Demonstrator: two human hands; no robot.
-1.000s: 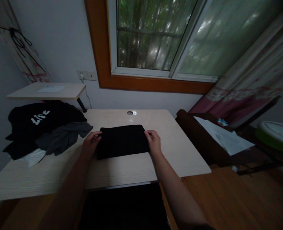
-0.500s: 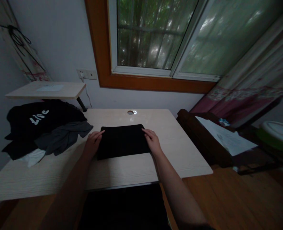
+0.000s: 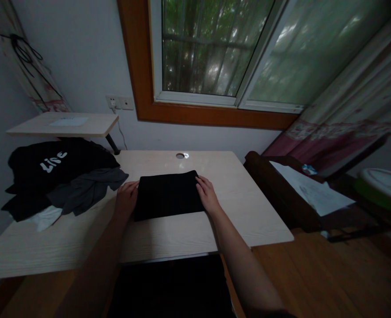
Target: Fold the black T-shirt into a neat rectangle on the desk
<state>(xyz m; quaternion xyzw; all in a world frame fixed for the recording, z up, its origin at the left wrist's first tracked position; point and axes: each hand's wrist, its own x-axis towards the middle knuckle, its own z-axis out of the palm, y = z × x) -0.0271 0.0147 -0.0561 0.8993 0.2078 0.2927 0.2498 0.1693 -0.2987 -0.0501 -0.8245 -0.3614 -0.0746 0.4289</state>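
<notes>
A folded black garment point(image 3: 168, 195), nearly rectangular, lies on the pale wooden desk point(image 3: 255, 212); its dark surface hides what kind it is. My left hand point(image 3: 127, 196) closes on its left side, near the far corner. At the right side, my right hand point(image 3: 208, 193) grips the edge just below the far corner, which rises slightly. Both thumbs and the undersides of the fingers are partly hidden. To the left of my left hand, a grey garment point(image 3: 85, 190) lies crumpled with a black shirt point(image 3: 56, 159) bearing white lettering.
A small raised shelf point(image 3: 96, 125) with a paper on it stands over the clothes pile. A white cloth point(image 3: 46, 218) pokes out beneath the pile. The desk has a round cable hole point(image 3: 180, 156). Right of it stands a dark brown piece of furniture point(image 3: 271, 190) with a white sheet.
Both hands and the garment's far edge have shifted slightly left. The right fingers have moved in around the edge, and the far right corner is a little more raised.
</notes>
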